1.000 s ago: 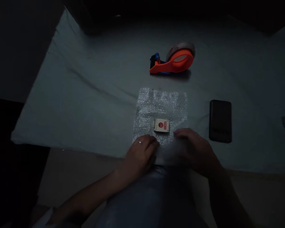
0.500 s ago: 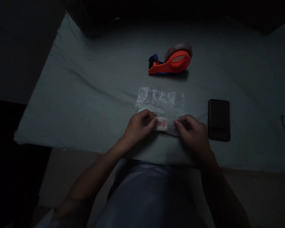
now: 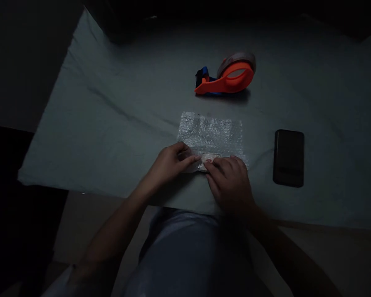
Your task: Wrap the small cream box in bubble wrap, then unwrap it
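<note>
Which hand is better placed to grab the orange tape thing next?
Probably the right hand: the tape dispenser lies almost straight ahead of it, past the bubble wrap. The left hand sits farther off to one side. Both are at the bubble wrap, though.

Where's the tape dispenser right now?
In the head view's upper middle, the tape dispenser lies beyond the bubble wrap, up and left of the black slab.

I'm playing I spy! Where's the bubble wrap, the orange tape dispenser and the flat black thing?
Bubble wrap [image 3: 210, 133]: head view, on its flat, unfolded part.
Orange tape dispenser [image 3: 224, 85]: head view, on its orange frame.
Flat black thing [image 3: 289, 158]: head view, middle of its top.
</note>
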Demonstrator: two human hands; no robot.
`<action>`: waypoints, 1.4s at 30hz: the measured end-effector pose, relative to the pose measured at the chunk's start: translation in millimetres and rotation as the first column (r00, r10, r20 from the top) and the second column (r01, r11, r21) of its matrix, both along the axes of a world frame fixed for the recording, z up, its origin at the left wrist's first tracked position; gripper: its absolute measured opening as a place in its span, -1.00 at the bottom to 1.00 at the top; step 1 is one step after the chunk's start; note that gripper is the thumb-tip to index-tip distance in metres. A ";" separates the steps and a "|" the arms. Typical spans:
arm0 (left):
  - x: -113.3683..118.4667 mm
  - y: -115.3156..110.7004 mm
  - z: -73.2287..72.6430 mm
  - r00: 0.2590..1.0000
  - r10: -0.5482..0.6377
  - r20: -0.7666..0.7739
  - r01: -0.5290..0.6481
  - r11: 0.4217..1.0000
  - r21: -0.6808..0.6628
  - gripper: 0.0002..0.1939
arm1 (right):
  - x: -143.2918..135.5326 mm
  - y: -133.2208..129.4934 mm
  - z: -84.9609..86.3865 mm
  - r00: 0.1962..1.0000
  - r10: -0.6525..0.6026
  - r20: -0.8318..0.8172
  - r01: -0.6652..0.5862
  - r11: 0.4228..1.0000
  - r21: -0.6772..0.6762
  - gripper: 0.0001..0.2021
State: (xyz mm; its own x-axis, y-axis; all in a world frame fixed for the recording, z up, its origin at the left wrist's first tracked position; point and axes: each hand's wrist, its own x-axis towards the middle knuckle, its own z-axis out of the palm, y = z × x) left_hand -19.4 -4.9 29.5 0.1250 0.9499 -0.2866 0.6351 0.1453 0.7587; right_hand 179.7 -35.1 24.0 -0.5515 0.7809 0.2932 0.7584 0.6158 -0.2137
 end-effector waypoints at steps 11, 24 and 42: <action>-13.0 -6.3 1.7 0.967 0.003 -0.253 0.014 0.998 0.062 -0.77 | -0.5 -3.8 -2.4 0.993 -0.021 0.116 0.025 0.999 -0.033 -0.62; 21.5 -5.8 11.5 0.995 0.091 -0.028 -0.088 0.990 0.112 -0.91 | -2.7 -4.3 0.0 0.990 -0.007 0.143 0.011 1.000 -0.027 -0.61; 36.1 -11.9 12.4 0.979 0.005 0.203 -0.070 0.947 0.312 -0.85 | 4.8 -14.0 -11.1 0.997 -0.029 -0.071 0.028 1.000 -0.009 -0.71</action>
